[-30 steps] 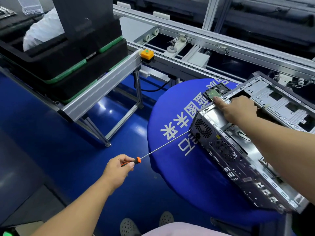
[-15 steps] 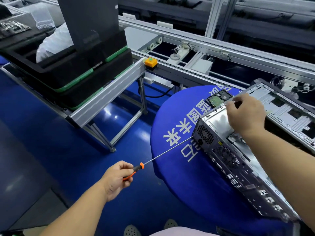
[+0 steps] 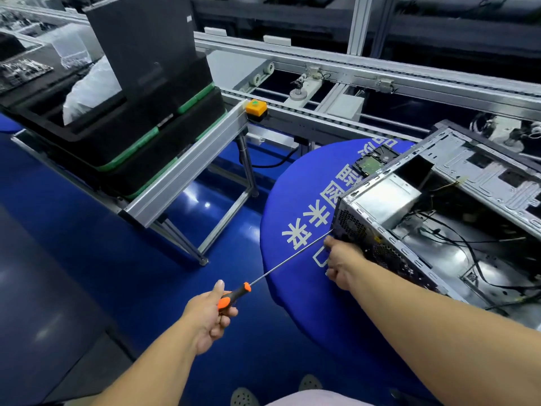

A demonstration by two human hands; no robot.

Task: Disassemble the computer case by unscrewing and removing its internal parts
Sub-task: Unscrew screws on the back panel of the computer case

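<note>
The left hand [image 3: 211, 313] is gripping the screwdriver [image 3: 234, 295] while the right hand [image 3: 341, 263] is holding the case [image 3: 389, 230], lying at the table's [image 3: 292, 206] right edge, looking heavy, stiff and sharp-edged, best held by its frame.

Open metal computer case [image 3: 439, 230] lies on the round blue-covered desk [image 3: 292, 206], at right. Green-boarded hard drive [image 3: 374, 161] sits behind it. Stacked black trays [image 3: 117, 133] rest on the aluminium-framed conveyor stand [image 3: 187, 168], at left.
</note>
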